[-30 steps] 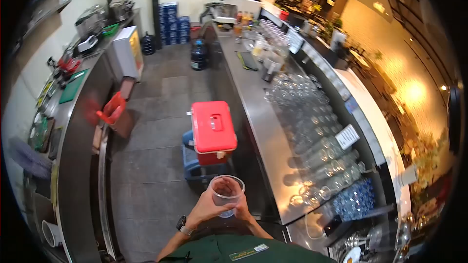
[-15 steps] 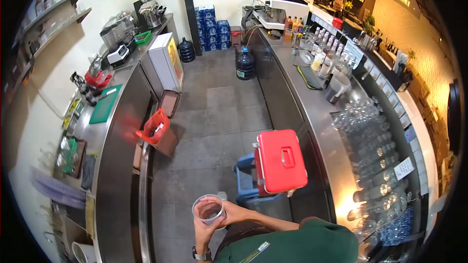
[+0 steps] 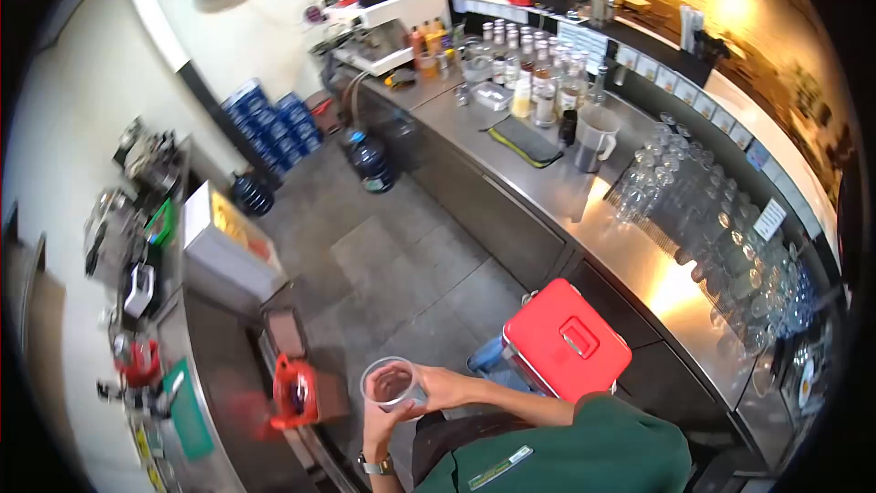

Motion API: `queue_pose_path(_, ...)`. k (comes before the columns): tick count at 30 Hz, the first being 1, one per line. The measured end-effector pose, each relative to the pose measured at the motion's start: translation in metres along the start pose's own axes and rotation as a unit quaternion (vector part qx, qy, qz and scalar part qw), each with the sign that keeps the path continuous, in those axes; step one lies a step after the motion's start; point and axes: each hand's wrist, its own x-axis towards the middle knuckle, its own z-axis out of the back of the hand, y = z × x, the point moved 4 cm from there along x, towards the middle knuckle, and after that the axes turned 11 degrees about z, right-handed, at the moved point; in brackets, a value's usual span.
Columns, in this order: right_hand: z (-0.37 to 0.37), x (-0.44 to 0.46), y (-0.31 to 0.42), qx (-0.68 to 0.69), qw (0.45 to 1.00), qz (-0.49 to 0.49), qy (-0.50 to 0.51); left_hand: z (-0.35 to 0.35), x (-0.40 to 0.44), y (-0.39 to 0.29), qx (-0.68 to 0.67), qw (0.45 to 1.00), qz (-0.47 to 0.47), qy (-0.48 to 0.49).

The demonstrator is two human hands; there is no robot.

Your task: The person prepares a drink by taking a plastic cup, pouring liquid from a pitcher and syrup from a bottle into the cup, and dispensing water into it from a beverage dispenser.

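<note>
A clear plastic cup [image 3: 395, 385] is held upright between my two hands at chest height, its open mouth facing up. My left hand [image 3: 382, 424], with a watch on the wrist, wraps the cup's near left side. On the other side, my right hand [image 3: 441, 389] closes around the cup's wall. Dark contents or the floor seen through the plastic make the inside hard to judge. Beyond my right forearm stands a red-lidded cooler box [image 3: 566, 338], with part of a blue bin [image 3: 489, 358] beside it.
Along the right runs a steel counter [image 3: 511, 169] with bottles [image 3: 545, 91], a pitcher [image 3: 595, 139] and many glasses [image 3: 721, 237]. On the left are a red bin [image 3: 297, 390], a green cutting board [image 3: 190, 411] and a small display fridge [image 3: 228, 242]. A water jug [image 3: 370, 162] stands on the floor.
My view has turned to the right, towards the counter with the glasses. Both hands keep hold of the cup.
</note>
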Motion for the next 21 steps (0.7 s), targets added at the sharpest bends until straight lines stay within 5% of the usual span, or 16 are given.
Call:
queue_pose_path(5,0.060,0.061,-0.069,0.133,0.973,0.017,-0.189,0.009,0.147,-0.026,0.023,0.991,0.026,0.127)
queue_pose_path(11,0.141,0.143,-0.071,0.050,0.937,0.067,-0.338,0.019,0.297,-0.112,0.204,0.917,-0.047,0.340)
queue_pose_path(18,0.247,0.128,-0.112,-0.068,0.903,-0.029,-0.423,-0.054,0.427,-0.117,0.246,0.829,0.021,0.503)
queue_pose_path(21,0.299,0.088,-0.116,-0.178,0.836,-0.140,-0.499,-0.089,0.479,-0.100,0.261,0.820,0.041,0.508)
